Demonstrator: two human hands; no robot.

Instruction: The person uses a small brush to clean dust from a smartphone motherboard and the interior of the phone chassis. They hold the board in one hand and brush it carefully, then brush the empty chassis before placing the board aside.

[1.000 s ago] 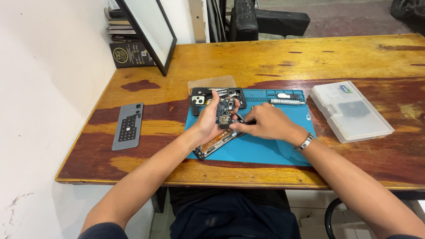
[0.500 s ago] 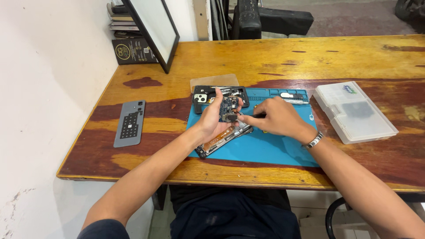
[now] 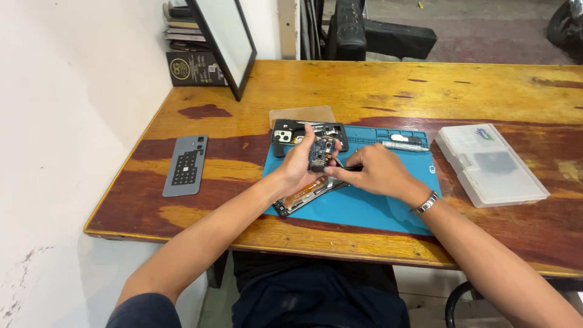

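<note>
My left hand (image 3: 299,164) holds a small dark circuit board (image 3: 320,153) upright above the blue work mat (image 3: 364,206). My right hand (image 3: 371,172) pinches a thin dark tool (image 3: 347,166) whose tip meets the board. Under both hands an opened phone body (image 3: 306,195) lies tilted on the mat. A black phone frame with a camera cutout (image 3: 288,131) rests at the mat's far left corner. A metal bracelet sits on my right wrist.
A grey phone back cover (image 3: 185,165) lies on the wooden table (image 3: 425,91) at the left. A clear plastic parts box (image 3: 490,164) stands at the right. A silver pen-shaped tool (image 3: 405,146) rests on the mat. A framed panel (image 3: 226,42) leans by the wall.
The view has shifted slightly. Both hands stay together over the mat, with the board held a little higher and the tool still at it.
</note>
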